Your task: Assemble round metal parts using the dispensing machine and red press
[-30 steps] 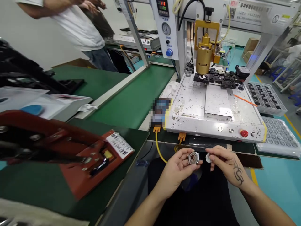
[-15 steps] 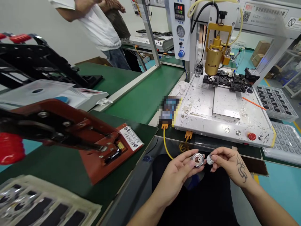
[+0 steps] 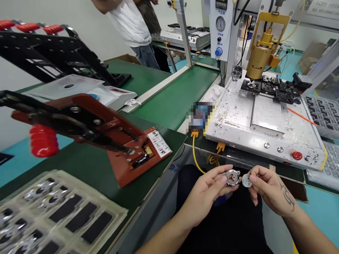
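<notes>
Head view: left hand (image 3: 209, 190) holds one metal ring (image 3: 232, 177), right hand (image 3: 270, 188) one disc (image 3: 246, 181).

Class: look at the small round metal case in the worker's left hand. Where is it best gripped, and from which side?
Probably by its outer rim, fingers coming from the left: the metal case faces up with an open centre, and the left hand pinches its edge, leaving the right side free for the small disc in the right hand.

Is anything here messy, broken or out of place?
Mostly the white machine bed: its surface is speckled and scuffed with dark flecks, thickest near the front left. A crumpled white cloth lies against its left edge. The left hand holds a metal ring part and the right hand a small disc; neither looks damaged.
</notes>
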Available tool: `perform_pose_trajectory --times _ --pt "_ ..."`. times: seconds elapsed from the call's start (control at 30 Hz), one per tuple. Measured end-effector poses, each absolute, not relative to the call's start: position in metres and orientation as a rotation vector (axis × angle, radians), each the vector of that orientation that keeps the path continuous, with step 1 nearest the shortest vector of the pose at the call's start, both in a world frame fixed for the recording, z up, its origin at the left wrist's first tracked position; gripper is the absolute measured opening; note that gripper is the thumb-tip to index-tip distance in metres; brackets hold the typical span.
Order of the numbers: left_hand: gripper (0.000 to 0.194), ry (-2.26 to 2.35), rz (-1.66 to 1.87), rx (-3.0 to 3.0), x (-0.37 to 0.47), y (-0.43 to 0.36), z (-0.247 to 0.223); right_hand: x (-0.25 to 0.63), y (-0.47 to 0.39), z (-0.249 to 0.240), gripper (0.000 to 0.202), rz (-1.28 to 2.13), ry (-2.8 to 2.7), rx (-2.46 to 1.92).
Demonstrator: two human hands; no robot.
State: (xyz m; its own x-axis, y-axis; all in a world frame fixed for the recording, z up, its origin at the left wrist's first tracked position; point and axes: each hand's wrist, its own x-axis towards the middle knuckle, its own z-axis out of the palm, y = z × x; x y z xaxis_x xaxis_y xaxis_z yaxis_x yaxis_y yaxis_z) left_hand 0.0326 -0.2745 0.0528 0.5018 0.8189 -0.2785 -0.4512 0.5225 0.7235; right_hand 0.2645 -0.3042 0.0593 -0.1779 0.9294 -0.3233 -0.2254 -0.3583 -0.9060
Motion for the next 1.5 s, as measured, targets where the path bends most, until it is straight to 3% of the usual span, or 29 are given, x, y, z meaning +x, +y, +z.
perform_pose_trajectory --times 0.23,0.47,1.5 --pt "0.046 0.661 0.846 0.679 0.031 -0.276 0.048 0.264 -0.302 0.055 0.038 1.619 -1.037 -1.257" --pt "0.047 0.652 0.853 0.703 0.031 -0.278 0.046 0.256 -0.296 0.069 0.033 1.303 -1.328 -1.300" --pt "0.041 0.720 0.867 0.912 0.034 -0.287 0.056 0.237 -0.298 0.072 0.026 1.210 -1.476 -1.368"
